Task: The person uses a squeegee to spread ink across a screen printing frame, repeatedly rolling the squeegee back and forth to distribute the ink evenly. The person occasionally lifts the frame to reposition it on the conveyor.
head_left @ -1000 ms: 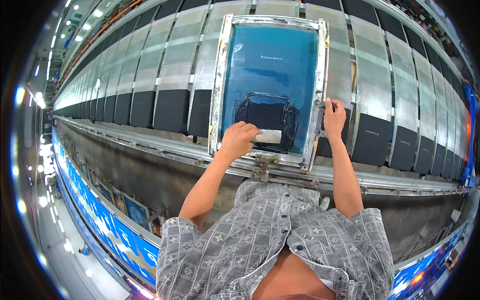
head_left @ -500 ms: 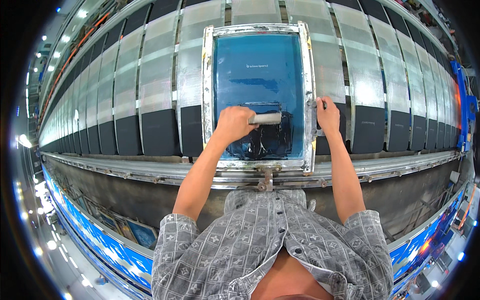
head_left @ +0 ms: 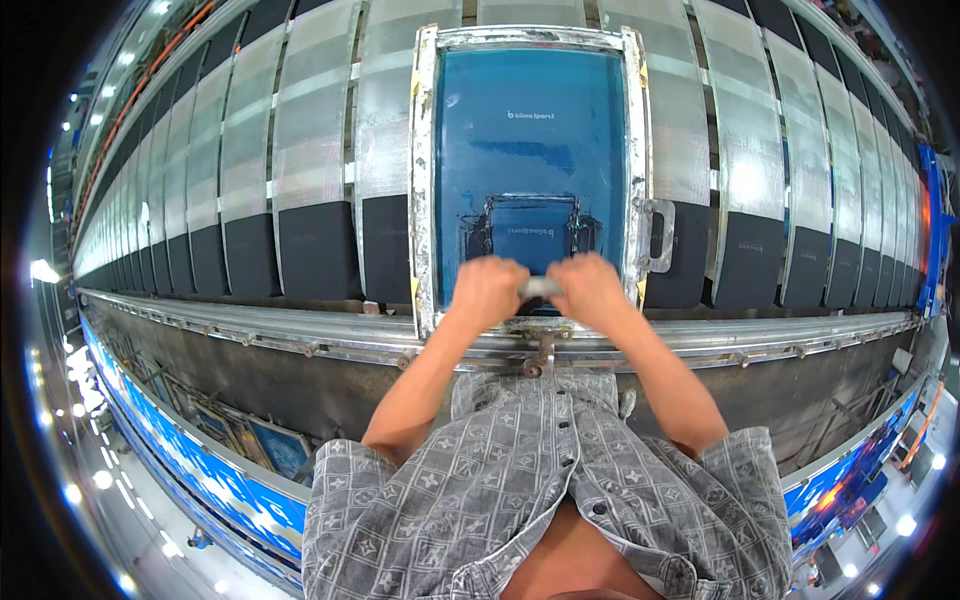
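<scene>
Left hand and right hand, side by side — all 2 clamped on 1 squeegee — over the blue screen's near end.

Screen frame is set over row of boards, others lined up L & R; at its near end, squeegee is held btwn L hand & R hand; handle is fixed on frame's R side; flat pieces are laid on boards' near ends, w/ rail before them
</scene>
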Action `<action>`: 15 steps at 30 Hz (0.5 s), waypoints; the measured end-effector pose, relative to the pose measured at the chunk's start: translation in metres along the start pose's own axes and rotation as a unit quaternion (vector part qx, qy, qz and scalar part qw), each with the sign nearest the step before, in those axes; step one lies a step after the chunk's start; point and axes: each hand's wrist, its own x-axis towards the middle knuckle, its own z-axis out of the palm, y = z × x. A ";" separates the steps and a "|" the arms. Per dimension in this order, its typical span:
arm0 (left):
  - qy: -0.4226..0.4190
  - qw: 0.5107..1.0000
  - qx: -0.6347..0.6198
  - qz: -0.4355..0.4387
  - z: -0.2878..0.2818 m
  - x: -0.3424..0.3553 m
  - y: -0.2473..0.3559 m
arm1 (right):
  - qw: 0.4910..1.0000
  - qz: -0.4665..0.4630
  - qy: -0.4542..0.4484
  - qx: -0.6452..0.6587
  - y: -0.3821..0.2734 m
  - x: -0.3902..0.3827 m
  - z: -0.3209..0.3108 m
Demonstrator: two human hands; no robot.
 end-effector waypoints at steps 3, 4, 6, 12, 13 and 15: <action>-0.044 0.999 -0.015 -0.004 -0.013 -0.001 0.003 | 1.000 0.006 -0.011 0.007 -0.009 -0.005 -0.011; -0.027 1.000 0.000 0.000 -0.019 0.011 -0.003 | 1.000 -0.001 0.011 0.003 -0.003 0.007 -0.019; -0.003 1.000 0.020 0.002 -0.037 0.051 -0.020 | 0.999 -0.002 0.051 -0.005 0.018 0.047 -0.037; 0.022 0.999 0.042 -0.009 -0.048 0.105 -0.045 | 0.998 0.037 0.051 0.009 0.044 0.100 -0.064; 0.009 0.999 0.040 -0.016 -0.041 0.096 -0.040 | 0.998 0.025 0.049 -0.004 0.043 0.091 -0.055; 0.039 0.999 0.015 0.007 -0.020 0.053 -0.023 | 0.998 0.000 0.049 -0.033 0.028 0.052 -0.026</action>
